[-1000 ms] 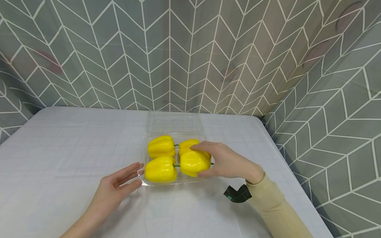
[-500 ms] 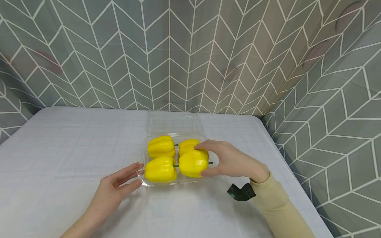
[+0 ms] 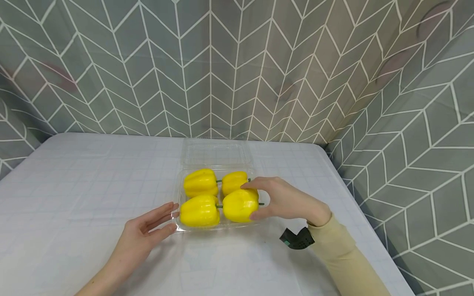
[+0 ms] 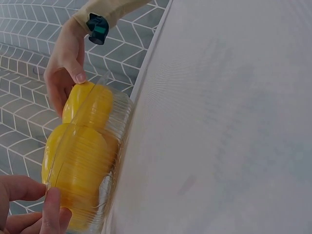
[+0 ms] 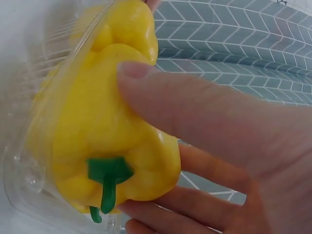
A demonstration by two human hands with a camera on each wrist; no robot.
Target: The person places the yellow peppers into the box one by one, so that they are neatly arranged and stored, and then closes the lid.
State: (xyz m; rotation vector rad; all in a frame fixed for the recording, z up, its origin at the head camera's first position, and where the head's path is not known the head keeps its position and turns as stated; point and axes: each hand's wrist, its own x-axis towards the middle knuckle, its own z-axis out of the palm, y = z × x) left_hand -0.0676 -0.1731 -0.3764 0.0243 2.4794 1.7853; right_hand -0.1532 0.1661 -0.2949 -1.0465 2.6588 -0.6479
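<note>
Four yellow peppers sit in the clear clamshell tray (image 3: 180, 224) at the middle of my table (image 3: 74, 185). At the tray's 9 o'clock side my left hand (image 3: 142, 234) lies relaxed, straight fingertips touching the near left corner. The near-left pepper (image 3: 200, 211) lies untouched beside it. At 3 o'clock, my right hand (image 3: 285, 201) grasps the near-right pepper (image 3: 238, 205), thumb and fingers curled around it inside the tray.

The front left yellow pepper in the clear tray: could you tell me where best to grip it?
Probably grip the front left pepper across its broad body, coming from above. It lies on its side, stem toward its neighbour, tray wall close on the left, so only the top is free.
</note>
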